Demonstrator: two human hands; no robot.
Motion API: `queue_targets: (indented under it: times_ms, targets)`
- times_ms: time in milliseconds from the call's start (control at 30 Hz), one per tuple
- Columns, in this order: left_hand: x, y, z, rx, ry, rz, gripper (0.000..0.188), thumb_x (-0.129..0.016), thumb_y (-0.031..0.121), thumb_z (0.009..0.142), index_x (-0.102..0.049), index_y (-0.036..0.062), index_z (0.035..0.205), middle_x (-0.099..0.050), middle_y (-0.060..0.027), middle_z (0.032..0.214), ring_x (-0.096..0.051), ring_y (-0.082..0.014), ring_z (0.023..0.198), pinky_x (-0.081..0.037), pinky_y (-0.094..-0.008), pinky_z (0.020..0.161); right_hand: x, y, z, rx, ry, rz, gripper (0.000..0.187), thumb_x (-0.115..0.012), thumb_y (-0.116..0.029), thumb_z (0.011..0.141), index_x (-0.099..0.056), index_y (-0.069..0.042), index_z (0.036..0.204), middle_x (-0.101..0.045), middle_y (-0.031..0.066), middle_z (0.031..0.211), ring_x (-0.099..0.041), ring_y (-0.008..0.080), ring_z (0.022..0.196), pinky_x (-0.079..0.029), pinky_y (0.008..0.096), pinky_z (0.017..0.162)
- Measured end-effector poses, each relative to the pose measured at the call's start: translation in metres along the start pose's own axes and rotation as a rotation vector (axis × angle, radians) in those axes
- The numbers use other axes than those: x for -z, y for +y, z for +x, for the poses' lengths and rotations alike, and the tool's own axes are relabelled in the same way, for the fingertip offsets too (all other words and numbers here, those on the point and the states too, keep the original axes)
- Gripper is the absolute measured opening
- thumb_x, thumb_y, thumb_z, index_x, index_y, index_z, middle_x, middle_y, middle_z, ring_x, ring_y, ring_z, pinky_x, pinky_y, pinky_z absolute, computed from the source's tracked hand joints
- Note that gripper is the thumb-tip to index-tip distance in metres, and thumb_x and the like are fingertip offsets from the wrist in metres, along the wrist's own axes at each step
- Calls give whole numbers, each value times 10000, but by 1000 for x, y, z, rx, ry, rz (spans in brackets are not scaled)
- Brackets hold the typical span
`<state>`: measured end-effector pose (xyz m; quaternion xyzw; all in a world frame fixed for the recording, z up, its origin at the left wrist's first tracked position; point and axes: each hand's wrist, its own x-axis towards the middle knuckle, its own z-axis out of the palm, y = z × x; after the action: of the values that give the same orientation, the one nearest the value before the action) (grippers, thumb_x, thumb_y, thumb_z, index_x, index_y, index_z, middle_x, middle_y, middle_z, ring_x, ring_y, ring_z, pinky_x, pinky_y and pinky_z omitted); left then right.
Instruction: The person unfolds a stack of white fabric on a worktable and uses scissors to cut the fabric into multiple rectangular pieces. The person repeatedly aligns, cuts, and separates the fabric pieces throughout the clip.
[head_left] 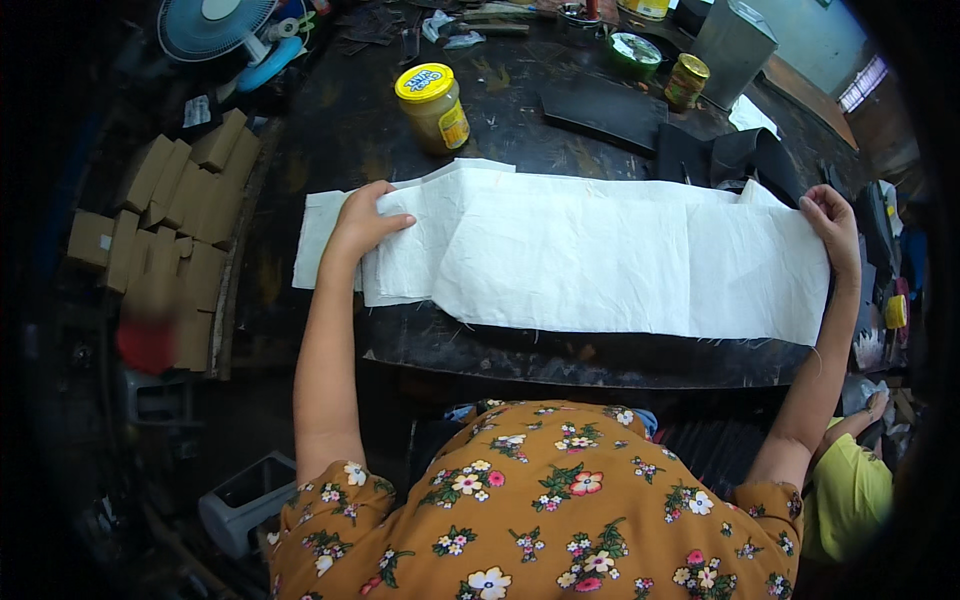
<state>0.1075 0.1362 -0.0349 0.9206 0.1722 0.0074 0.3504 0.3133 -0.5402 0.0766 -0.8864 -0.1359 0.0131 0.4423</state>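
Observation:
A long white cloth strip [580, 260] with frayed threads along its near edge lies across the dark table, with more white layers [410, 270] under its left end. My left hand [368, 225] rests on those left layers, its thumb spread away from the fingers and pointing right. At the far right corner, my right hand [832, 222] pinches the edge of the strip between thumb and fingers. Both forearms reach forward, set wide apart.
Behind the cloth stands a yellow-lidded jar [432, 108] on the dark table [500, 75]. Black sheet pieces [605, 118], a smaller jar [687, 82] and a grey metal can [733, 50] are farther right. Cardboard boxes [150, 240] and a blue fan [215, 28] are left. Another person's yellow-green sleeve [850, 490] shows lower right.

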Motion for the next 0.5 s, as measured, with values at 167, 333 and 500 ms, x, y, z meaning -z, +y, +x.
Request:
queue_targets:
  times_ms: [167,333,500]
  targets:
    - [-3,5,-10,-92,132,95,522,-877,179,686,-650,61,1141,-719,-179,1091,-685,-344,1028,-529,-409,888,1,17,2,-2,249,-373,200,-753,-228,914,-651,-58,947,-548,-46,746,-489,68,671,-391,243,609]
    - [-11,-6,-8,-97,240,-23,559,-855,130,719,-625,75,1226,-719,-159,1082,-699,-304,960,-541,-391,851,-42,-21,-11,229,604,-868,388,-767,-291,901,-697,-72,1213,-687,121,1192,-653,280,1139,-523,396,947]
    - [-13,-23,1,-117,212,-334,564,-800,56,802,-571,73,1317,-711,-121,1035,-664,-169,885,-528,-303,767,-159,-83,-38,343,-191,-102,442,-789,-35,828,-678,-78,1254,-668,96,1189,-631,172,900,-531,290,764]
